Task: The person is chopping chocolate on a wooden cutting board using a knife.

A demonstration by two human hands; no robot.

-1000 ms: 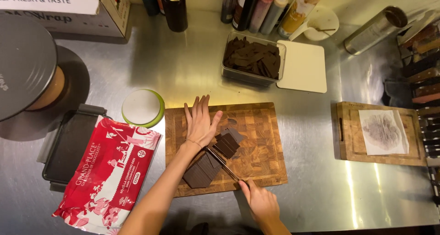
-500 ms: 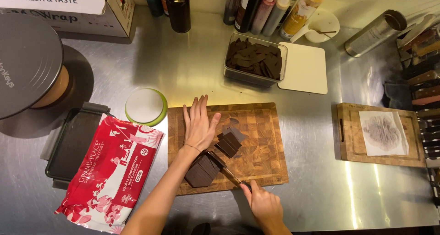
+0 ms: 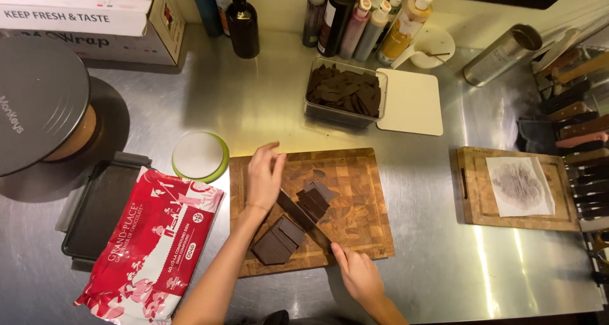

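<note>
Pressing down on the spine of a knife (image 3: 303,218), the left hand (image 3: 263,176) lies flat with its fingers stretched out and open, so the weight goes through the palm while the fingertips stay clear of the edge. The right hand (image 3: 357,272) is closed around the knife's handle at about five o'clock from the blade, steadying it. The blade runs slantwise across a dark chocolate slab (image 3: 279,239) on the wooden chopping board (image 3: 355,192), with cut pieces (image 3: 314,201) lying just past the blade at one o'clock, kept apart from the uncut part at seven o'clock.

At twelve o'clock from the board stands a clear tub of chocolate shards (image 3: 346,91), its pale lid (image 3: 412,101) laid beside it, near enough to take what gets chopped. At nine o'clock a red and white bag (image 3: 152,246) lies partly on a dark tray (image 3: 95,211), and a round green-rimmed lid (image 3: 200,155) rests on the steel worktop (image 3: 431,261). A second small board (image 3: 472,204) with a stained paper sits at three o'clock, well apart.
</note>
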